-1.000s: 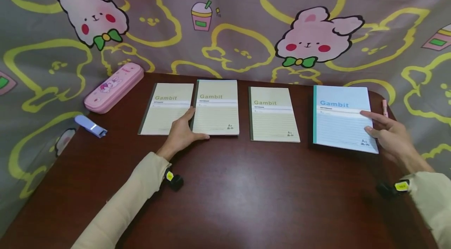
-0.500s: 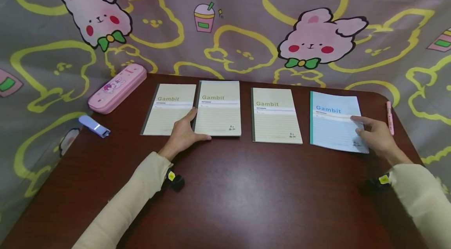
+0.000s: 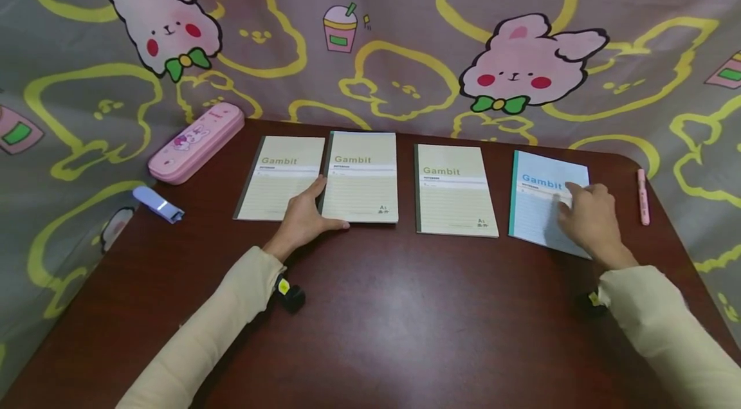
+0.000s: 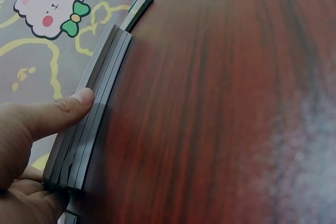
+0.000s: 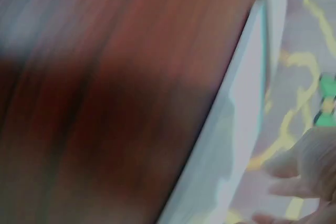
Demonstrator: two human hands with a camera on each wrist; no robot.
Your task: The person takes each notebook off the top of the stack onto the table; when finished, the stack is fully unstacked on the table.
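Note:
Four Gambit notebooks lie in a row at the back of a dark wooden table (image 3: 405, 312). My left hand (image 3: 305, 219) rests at the lower left corner of the second cream notebook (image 3: 361, 174), thumb along its near edge. The left wrist view shows that thumb (image 4: 58, 111) pressing the edge of a thin stack of notebooks (image 4: 105, 108). My right hand (image 3: 581, 209) lies on the blue notebook (image 3: 535, 203) at the right end, fingers pressing its cover. The right wrist view is blurred; the blue notebook's edge (image 5: 236, 129) and my fingers (image 5: 304, 166) show.
A cream notebook (image 3: 278, 181) lies at the far left and another (image 3: 454, 193) sits in the middle. A pink pencil case (image 3: 193, 142) and a small lavender object (image 3: 157, 204) sit at the left. A pink pen (image 3: 642, 197) lies at the right edge. Patterned cloth hangs behind.
My right hand has moved left onto the blue notebook, which has slid left away from the pink pen. The left hand has stayed at its corner.

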